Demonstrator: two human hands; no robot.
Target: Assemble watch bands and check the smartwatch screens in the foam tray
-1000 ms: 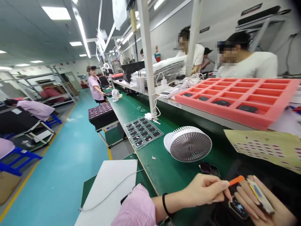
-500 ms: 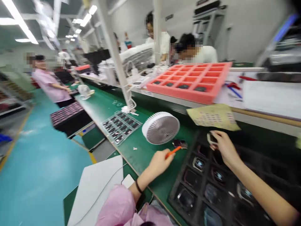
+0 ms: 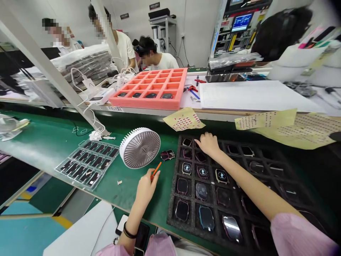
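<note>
A slim orange stick (image 3: 156, 170) is being pinched in the left hand (image 3: 146, 186). The right hand (image 3: 209, 144), fingers curled, is being held over a black foam compartment tray (image 3: 173, 193); anything being gripped cannot be told. A silver-framed, dark-faced watch (image 3: 187, 142) is being cradled in its far-left corner, just left of the nearer right fingertips; long axis unclear.

Swung view rightward, bringing monitor (image 3: 242, 22) and pen cup (image 3: 295, 62) into sight | drew left hand (image 3: 146, 184), with orange stick (image 3: 156, 170), well away from right hand (image 3: 209, 145) | left pale-framed watch (image 3: 187, 142) in far-left corner slot of black foam tray (image 3: 171, 214) | moved right hand off watch to just beside it, over neighbouring slot
</note>
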